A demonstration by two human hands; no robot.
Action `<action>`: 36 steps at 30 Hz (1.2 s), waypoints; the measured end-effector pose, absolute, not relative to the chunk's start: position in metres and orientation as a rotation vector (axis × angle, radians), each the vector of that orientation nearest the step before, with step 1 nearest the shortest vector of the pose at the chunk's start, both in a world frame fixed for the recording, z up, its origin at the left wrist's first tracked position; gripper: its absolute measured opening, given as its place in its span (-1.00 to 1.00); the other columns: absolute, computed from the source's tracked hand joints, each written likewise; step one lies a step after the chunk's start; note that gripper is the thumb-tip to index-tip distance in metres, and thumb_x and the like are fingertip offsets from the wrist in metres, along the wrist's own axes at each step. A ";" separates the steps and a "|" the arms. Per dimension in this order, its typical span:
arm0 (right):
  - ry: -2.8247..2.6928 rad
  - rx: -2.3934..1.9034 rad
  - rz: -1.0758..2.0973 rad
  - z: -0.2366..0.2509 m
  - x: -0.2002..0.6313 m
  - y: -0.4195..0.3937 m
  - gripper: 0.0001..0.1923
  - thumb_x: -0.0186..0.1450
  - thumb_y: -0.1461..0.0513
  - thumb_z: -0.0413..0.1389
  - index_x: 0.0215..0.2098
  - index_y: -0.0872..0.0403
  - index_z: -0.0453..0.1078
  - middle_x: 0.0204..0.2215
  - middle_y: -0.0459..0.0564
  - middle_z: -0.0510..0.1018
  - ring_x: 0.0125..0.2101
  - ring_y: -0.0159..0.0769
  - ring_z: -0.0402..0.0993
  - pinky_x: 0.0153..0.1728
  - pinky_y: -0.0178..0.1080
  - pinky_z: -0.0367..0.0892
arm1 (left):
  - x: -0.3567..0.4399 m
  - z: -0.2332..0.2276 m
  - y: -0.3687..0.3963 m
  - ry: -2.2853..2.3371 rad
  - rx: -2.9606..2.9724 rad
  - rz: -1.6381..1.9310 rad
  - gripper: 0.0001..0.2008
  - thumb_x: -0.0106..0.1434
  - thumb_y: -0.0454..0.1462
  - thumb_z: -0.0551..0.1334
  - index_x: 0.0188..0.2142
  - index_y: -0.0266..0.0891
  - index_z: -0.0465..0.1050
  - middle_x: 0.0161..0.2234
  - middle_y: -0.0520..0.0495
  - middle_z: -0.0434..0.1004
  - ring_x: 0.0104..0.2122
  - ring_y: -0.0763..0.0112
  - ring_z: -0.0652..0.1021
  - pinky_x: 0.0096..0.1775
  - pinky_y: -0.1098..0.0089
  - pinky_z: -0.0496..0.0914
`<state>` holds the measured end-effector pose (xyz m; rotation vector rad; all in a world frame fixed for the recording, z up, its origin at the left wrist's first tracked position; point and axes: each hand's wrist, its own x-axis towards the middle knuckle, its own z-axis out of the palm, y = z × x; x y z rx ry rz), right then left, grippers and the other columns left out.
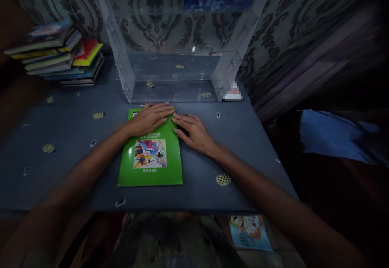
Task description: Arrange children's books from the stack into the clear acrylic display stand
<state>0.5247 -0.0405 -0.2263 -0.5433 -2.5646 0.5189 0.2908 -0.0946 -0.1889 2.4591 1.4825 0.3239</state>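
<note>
Near edge: green book (150, 154) flat on blue-grey table (69, 138) | left hand (150, 118) spread flat on far end | right hand (194, 132) flat at right edge | thin, light, likely flexible, glossy; grip by edges

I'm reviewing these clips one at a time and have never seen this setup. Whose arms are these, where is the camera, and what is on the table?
There is no machine here: a person wears a camera on the head, looking forward and down, so both arms are that person's own. The left hand lies flat on the far end of a green book. The right hand rests at the book's right edge, on the grey table. Neither hand grips anything. Behind the book stands a clear plastic shelf; at far left is a stack of books.
</note>
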 end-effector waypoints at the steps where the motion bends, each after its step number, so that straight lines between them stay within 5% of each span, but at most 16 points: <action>1: -2.564 -0.539 0.527 -0.226 0.525 -0.041 -0.58 0.43 0.17 0.03 0.19 0.13 0.41 0.21 0.18 0.48 0.20 -0.09 0.42 0.25 0.11 0.24 | 0.291 -0.189 -0.095 1.478 2.462 0.331 -0.49 0.51 -0.12 -0.13 0.35 -0.15 0.19 0.37 -0.12 0.23 0.39 0.18 0.16 0.29 0.01 0.08; 9: -2.578 -0.510 0.586 -0.221 0.539 -0.055 -0.62 0.45 0.18 0.00 0.18 -0.02 0.44 0.20 0.05 0.49 0.19 -0.13 0.43 0.26 0.13 0.20 | 0.291 -0.191 -0.095 1.453 2.506 0.366 -0.50 0.51 -0.10 -0.11 0.32 -0.15 0.26 0.35 -0.15 0.26 0.39 0.14 0.16 0.30 -0.05 0.03; 36: -2.603 -0.381 0.584 -0.216 0.571 -0.096 -0.61 0.48 0.17 -0.04 0.22 -0.08 0.41 0.16 0.02 0.54 0.13 -0.12 0.48 0.28 0.19 0.11 | 0.311 -0.181 -0.126 1.271 2.645 0.303 -0.54 0.53 -0.11 -0.10 0.27 -0.12 0.33 0.30 -0.10 0.36 0.40 0.13 0.15 0.35 -0.13 -0.13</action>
